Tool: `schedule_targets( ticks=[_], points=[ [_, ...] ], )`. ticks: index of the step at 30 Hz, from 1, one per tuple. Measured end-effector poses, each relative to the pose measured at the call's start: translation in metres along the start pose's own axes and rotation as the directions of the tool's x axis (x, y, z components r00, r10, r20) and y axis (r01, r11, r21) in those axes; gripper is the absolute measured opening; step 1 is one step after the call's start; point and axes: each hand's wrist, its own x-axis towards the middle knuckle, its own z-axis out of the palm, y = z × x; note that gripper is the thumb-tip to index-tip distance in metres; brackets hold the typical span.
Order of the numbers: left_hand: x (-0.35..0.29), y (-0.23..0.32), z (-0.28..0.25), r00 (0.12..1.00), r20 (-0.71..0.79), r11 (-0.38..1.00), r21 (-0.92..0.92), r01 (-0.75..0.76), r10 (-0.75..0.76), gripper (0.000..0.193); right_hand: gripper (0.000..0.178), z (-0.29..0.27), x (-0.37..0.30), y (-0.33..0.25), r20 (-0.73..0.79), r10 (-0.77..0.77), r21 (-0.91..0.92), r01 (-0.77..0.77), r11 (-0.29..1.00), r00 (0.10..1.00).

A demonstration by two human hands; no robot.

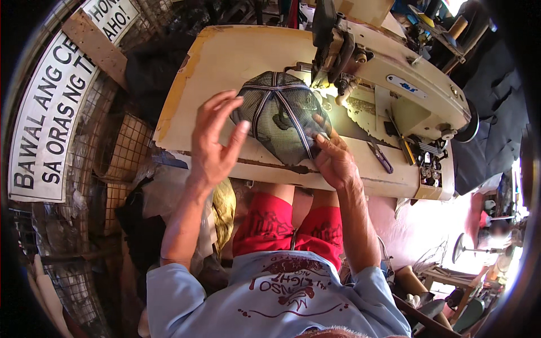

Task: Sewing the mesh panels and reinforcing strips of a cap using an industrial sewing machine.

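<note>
A dark mesh cap with striped tape along its seams lies over the near part of the sewing table, in front of the sewing machine's needle area. My right hand pinches its lower right edge between thumb and fingers. My left hand is raised beside the cap's left side, fingers apart and holding nothing. The fingertips come close to the mesh; whether they touch it I cannot tell. A lit sewing machine stands just beyond the cap, its lamp shining near the needle.
Thread snips and a yellow-handled screwdriver lie right of my right hand. A compartment of bobbins and small metal parts sits at the right end of the worn tabletop. Wire mesh panels with a white sign stand at left.
</note>
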Motion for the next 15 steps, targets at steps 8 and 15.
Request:
schedule_targets(
  ticks=[8, 15],
  points=[
    [0.018, 0.025, 0.03, 0.997, -0.027, 0.997, 0.045, -0.065, 0.066, 0.056, 0.094, 0.015, -0.018, 0.022, 0.115, -0.018, 0.171, -0.002, 0.985, 0.993],
    [0.022, 0.028, 0.031, 0.99, 0.03, 0.983, 0.12, -0.14, 0.137, 0.057, 0.149, 0.037, 0.009, 0.053, 0.515, -0.326, 0.759, -0.245, 0.604, 0.793]
  ],
)
